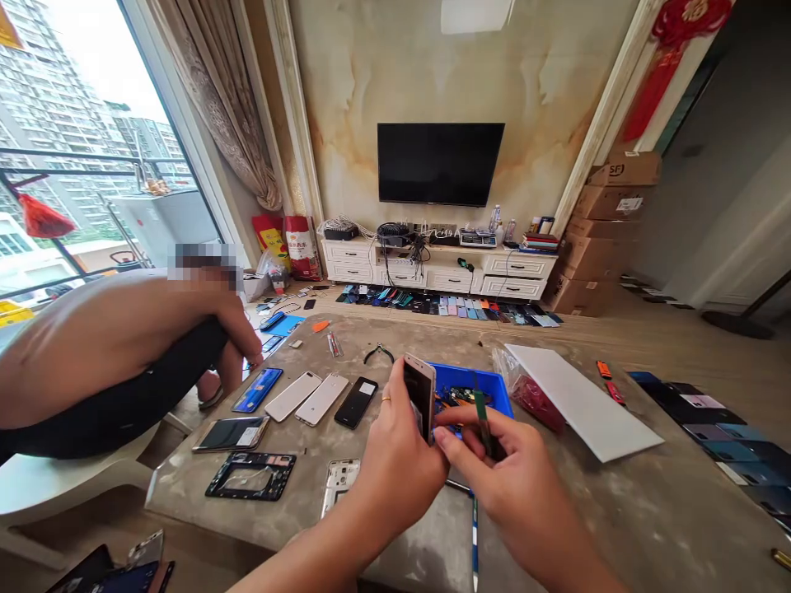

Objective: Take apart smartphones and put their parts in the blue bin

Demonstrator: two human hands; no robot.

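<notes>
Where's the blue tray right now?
In the head view, the blue tray sits on the table, just beyond the person's right hand, left of the white board.

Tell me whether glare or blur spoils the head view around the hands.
Head view: the phone in the left hand and the green-handled tool in the right hand look sharp enough; the window is blown out; wide-angle distortion bends the table edges.

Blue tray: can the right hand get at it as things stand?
Probably yes. The right hand is just in front of the blue tray, and the tray's right side looks free; the phone in the left hand only overlaps its left part. The green tool it holds may need setting down first.
</notes>
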